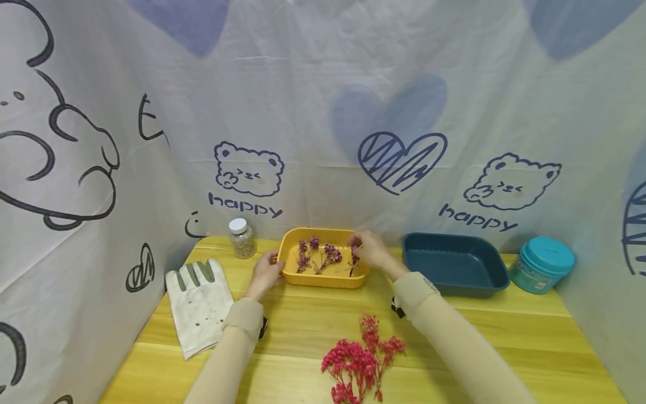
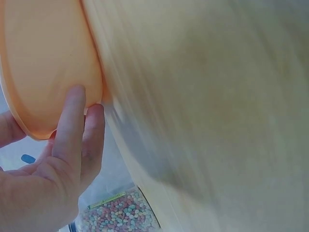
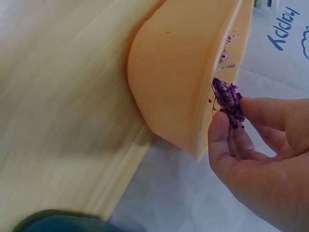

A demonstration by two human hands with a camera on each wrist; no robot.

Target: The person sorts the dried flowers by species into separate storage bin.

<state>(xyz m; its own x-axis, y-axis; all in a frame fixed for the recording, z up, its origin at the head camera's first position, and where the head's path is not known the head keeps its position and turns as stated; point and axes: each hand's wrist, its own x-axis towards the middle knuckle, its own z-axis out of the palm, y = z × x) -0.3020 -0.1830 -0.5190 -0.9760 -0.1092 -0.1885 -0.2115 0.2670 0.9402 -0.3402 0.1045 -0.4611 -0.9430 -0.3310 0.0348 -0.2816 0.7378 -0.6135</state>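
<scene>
A yellow rectangular tray [image 1: 323, 280] stands near the back of the table with several sprigs of small purple dried flowers [image 1: 331, 256] in it. My left hand [image 1: 266, 275] holds the tray's left end, thumb at the rim and fingers against the outer wall [image 2: 48, 58]. At the opposite end, my right hand [image 1: 372, 250] pinches a purple flower sprig [image 3: 227, 99] between thumb and fingers, over the tray's rim. The sprig's thin stem hangs down inside the tray in the head view. In front of the tray lies a bunch of pinkish-red dried flowers [image 1: 353, 359].
A dark blue tray [image 1: 454, 289] sits right of the yellow one, beside a turquoise lidded tub [image 1: 542, 266]. To the left are a white-capped jar [image 1: 243, 241] of small multicoloured pebbles and a white glove [image 1: 202, 314]. A printed white cloth [image 1: 313, 123] hangs behind the table.
</scene>
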